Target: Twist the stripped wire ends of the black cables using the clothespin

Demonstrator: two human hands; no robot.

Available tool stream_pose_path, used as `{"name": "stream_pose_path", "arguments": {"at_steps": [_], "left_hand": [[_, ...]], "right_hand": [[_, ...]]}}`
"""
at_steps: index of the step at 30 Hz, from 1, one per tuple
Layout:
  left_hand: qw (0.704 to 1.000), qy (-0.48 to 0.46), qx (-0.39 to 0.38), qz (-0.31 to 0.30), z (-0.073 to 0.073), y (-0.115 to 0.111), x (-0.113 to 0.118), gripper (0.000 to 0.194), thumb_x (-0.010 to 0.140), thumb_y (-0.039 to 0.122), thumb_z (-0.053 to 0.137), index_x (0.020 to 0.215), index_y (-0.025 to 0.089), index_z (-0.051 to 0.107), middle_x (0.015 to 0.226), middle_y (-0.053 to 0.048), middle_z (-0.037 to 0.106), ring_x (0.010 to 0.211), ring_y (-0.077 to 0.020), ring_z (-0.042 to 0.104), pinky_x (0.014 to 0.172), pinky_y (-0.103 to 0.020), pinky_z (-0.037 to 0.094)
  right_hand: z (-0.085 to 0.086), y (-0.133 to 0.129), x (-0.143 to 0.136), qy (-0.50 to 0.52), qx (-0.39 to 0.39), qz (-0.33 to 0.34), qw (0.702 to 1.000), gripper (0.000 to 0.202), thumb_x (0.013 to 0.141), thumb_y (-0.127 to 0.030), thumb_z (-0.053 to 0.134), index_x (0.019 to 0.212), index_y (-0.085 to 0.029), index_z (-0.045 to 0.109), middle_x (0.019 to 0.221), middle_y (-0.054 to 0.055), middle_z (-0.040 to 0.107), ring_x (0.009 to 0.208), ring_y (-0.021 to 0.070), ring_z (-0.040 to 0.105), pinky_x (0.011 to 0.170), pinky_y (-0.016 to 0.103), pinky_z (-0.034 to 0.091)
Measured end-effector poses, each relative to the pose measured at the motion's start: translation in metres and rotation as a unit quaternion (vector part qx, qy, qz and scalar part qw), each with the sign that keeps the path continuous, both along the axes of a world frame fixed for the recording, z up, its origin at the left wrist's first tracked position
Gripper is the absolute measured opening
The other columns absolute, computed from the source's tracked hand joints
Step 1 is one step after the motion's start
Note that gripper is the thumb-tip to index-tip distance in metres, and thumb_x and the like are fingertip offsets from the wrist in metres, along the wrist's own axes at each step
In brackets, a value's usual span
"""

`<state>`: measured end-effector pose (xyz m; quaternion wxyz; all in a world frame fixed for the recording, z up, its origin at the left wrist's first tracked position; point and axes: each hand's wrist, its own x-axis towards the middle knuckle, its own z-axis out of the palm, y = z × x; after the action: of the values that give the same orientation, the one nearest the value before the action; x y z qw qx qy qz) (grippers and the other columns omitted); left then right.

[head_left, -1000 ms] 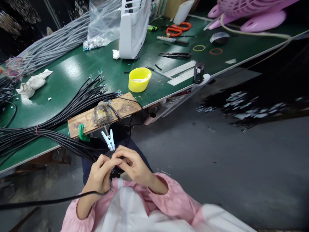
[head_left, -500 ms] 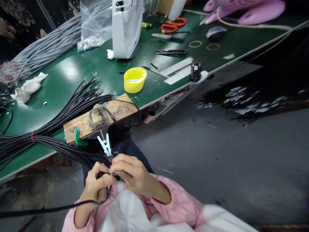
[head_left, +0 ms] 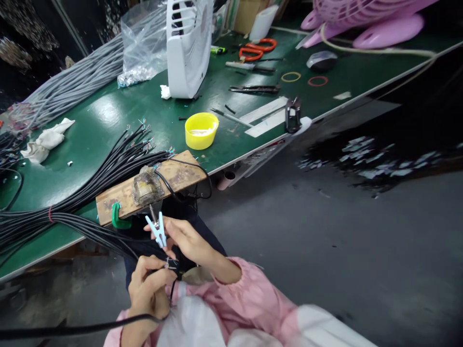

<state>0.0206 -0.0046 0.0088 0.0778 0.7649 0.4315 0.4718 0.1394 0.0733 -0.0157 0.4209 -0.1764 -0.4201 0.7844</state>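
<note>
My left hand [head_left: 150,284] is closed on a black cable [head_left: 90,328], whose stripped end with thin wires pokes out past the fingertips. My right hand [head_left: 188,243] is at the light blue clothespin [head_left: 158,230], its fingers apart behind and beside it; whether they touch the clothespin is unclear. A metal shaft joins the clothespin to a small motor-like block [head_left: 146,187] on a wooden board [head_left: 181,171]. A green clamp [head_left: 118,216] grips the board at the table edge.
Bundled black cables [head_left: 83,188] lie across the green table [head_left: 87,144]. Behind are a yellow cup [head_left: 201,137], a white fan [head_left: 186,58], orange scissors [head_left: 253,50], black nippers [head_left: 292,115] and grey cables [head_left: 83,62].
My right hand has moved up from my left hand to the clothespin, and its fingers have opened. My left hand still holds the cable, slightly lower. The camera view has shifted slightly.
</note>
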Motion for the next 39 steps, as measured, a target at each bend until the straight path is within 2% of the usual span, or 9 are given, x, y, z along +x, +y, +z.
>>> {"name": "stream_pose_path", "arguments": {"at_steps": [3,8,15,19,23,27,33,36,39], "left_hand": [[0.996,-0.04,0.021,0.071,-0.001,0.001,0.013,0.016,0.093,0.01,0.05,0.084,0.018,0.061,0.077,0.001,0.056,0.06,-0.008,0.055,0.056,-0.02,0.048],[0.975,-0.1,0.038,0.195,-0.005,0.004,0.034,0.016,0.093,0.014,0.053,0.08,0.018,0.062,0.072,0.003,0.051,0.053,-0.0062,0.048,0.051,-0.019,0.042],[0.971,-0.07,0.02,0.226,-0.005,0.006,0.039,0.02,0.093,0.013,0.051,0.078,0.018,0.063,0.069,0.003,0.051,0.054,-0.007,0.05,0.049,-0.019,0.041],[0.971,-0.058,0.008,0.232,-0.005,0.004,0.04,0.02,0.092,0.011,0.05,0.078,0.019,0.062,0.068,0.003,0.051,0.054,-0.0078,0.051,0.048,-0.018,0.041],[0.978,-0.027,0.003,0.207,-0.004,0.002,0.031,0.02,0.09,0.008,0.05,0.079,0.019,0.063,0.068,0.003,0.053,0.054,-0.0079,0.054,0.052,-0.018,0.045],[0.99,0.01,0.015,0.143,-0.002,0.002,0.02,0.018,0.087,0.005,0.051,0.082,0.017,0.064,0.071,0.002,0.056,0.056,-0.0082,0.057,0.055,-0.018,0.05],[0.99,-0.032,0.018,0.139,-0.002,-0.002,0.022,0.019,0.092,0.01,0.052,0.077,0.017,0.062,0.072,0.001,0.053,0.058,-0.0069,0.057,0.054,-0.017,0.051],[0.994,-0.041,0.016,0.103,-0.005,-0.009,0.017,0.018,0.088,0.005,0.055,0.078,0.017,0.064,0.08,0.0,0.056,0.064,-0.0079,0.06,0.057,-0.019,0.053],[0.995,-0.092,0.011,0.046,-0.011,-0.021,0.005,0.018,0.087,0.003,0.055,0.09,0.019,0.063,0.086,-0.001,0.059,0.065,-0.0096,0.061,0.055,-0.022,0.054]], "right_hand": [[0.002,0.007,-0.016,0.109,-0.115,0.07,0.985,0.061,0.076,-0.073,0.059,0.08,-0.013,0.069,0.069,0.001,0.056,0.046,0.0059,0.042,0.04,0.019,0.032],[0.003,0.009,-0.022,0.109,-0.202,0.03,0.973,0.054,0.066,-0.065,0.075,0.064,-0.012,0.067,0.06,0.001,0.057,0.05,0.0078,0.047,0.048,0.021,0.035],[0.007,0.009,-0.021,0.119,-0.199,0.027,0.972,0.053,0.065,-0.063,0.077,0.059,-0.012,0.063,0.057,0.001,0.055,0.052,0.0096,0.046,0.049,0.022,0.035],[0.004,0.009,-0.022,0.141,-0.206,0.057,0.967,0.053,0.066,-0.063,0.076,0.06,-0.012,0.065,0.059,0.002,0.057,0.051,0.0088,0.046,0.049,0.021,0.034],[-0.006,0.008,-0.02,0.142,-0.254,0.082,0.953,0.053,0.067,-0.065,0.074,0.074,-0.012,0.072,0.065,0.003,0.062,0.054,0.01,0.049,0.05,0.021,0.035],[-0.017,0.003,-0.011,0.143,-0.26,0.044,0.954,0.047,0.072,-0.061,0.072,0.074,-0.013,0.072,0.062,0.002,0.061,0.054,0.0101,0.048,0.049,0.022,0.033],[-0.027,-0.014,0.009,0.07,-0.176,-0.005,0.982,0.044,0.077,-0.058,0.07,0.079,-0.014,0.071,0.063,0.001,0.06,0.051,0.0098,0.043,0.049,0.024,0.03],[-0.029,-0.019,0.016,-0.016,-0.114,-0.037,0.993,0.043,0.079,-0.058,0.068,0.079,-0.015,0.07,0.064,0.001,0.06,0.053,0.0108,0.044,0.053,0.026,0.034],[-0.028,-0.022,0.024,-0.083,-0.072,-0.054,0.992,0.042,0.078,-0.058,0.068,0.076,-0.017,0.069,0.064,0.001,0.06,0.055,0.012,0.047,0.054,0.026,0.038]]}}
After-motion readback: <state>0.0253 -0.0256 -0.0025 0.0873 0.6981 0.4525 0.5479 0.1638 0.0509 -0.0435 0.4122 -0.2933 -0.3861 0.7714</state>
